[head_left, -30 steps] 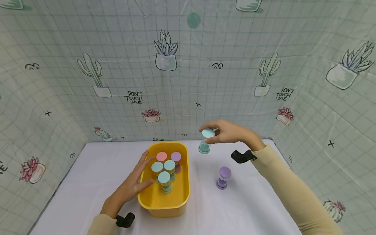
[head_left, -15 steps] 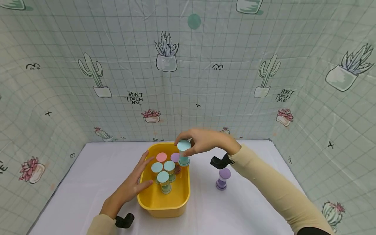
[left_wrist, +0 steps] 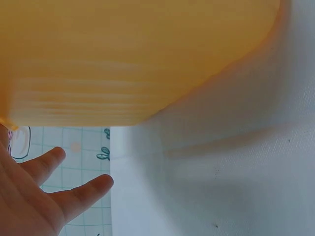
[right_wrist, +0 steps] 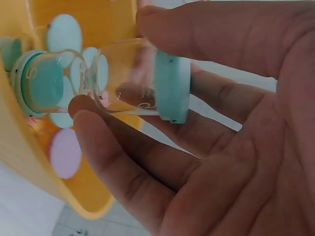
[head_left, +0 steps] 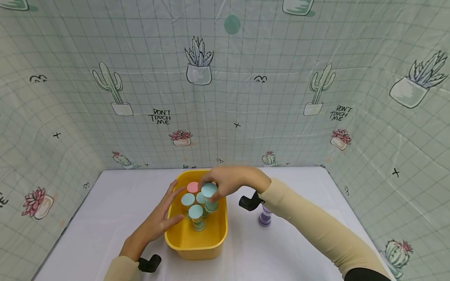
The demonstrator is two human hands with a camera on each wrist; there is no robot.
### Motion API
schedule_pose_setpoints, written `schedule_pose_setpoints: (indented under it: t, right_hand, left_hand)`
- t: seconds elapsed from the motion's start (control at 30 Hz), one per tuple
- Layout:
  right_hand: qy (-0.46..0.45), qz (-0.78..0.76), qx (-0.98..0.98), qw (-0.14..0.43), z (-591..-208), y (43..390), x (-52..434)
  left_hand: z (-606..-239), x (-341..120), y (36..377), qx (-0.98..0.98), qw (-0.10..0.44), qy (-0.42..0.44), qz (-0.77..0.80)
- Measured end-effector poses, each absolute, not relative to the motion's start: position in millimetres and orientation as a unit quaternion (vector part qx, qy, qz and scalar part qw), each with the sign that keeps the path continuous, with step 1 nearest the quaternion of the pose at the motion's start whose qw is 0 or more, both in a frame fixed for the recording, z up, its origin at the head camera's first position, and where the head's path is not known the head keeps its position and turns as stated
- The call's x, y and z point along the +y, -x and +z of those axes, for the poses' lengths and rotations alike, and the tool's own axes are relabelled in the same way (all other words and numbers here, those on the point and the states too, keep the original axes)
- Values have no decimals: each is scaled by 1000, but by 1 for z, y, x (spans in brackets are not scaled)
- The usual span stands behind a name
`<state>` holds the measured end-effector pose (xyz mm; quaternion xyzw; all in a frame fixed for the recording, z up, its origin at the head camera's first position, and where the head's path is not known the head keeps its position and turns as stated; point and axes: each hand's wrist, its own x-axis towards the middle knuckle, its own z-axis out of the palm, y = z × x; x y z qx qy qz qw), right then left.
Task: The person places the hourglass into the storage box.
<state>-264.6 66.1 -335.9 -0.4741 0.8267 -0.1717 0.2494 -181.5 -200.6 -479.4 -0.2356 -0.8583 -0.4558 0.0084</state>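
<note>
A teal-capped hourglass [right_wrist: 47, 83] with teal sand is pinched between the thumb and fingers of my right hand [head_left: 233, 180]. In the head view that hourglass [head_left: 209, 190] is over the right side of a yellow bin [head_left: 195, 248]. Inside the bin stand several hourglasses: a pink-topped one [head_left: 192, 187] at the back and teal-topped ones [head_left: 195, 212] nearer the front. A purple-topped one [right_wrist: 65, 153] shows in the right wrist view. My left hand [head_left: 156, 218] rests on the bin's left rim, fingers spread and extended. Its fingers [left_wrist: 81, 196] lie along the bin's outer wall in the left wrist view.
A purple hourglass [head_left: 265, 217] stands on the white table [head_left: 281, 246] right of the bin, partly hidden by my right wrist's black camera mount [head_left: 250, 201]. A grid-patterned cloth [head_left: 225, 97] with plant drawings hangs behind and at both sides.
My right hand has carried the teal hourglass leftward from over the table to over the bin and lowered it among the others. The left hand has stayed in place.
</note>
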Motion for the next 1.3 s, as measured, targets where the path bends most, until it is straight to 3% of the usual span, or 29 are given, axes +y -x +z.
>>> schedule_pose_setpoints:
  t: [0.3,1.3]
  right_hand:
    - [460,-152,828,282,-362,259,57]
    - [433,-113,850,277,-398,250,31]
  left_hand:
    - [-481,-201,182,-860,13,238,-452]
    - [-480,-202,182,-858,6,239,-456]
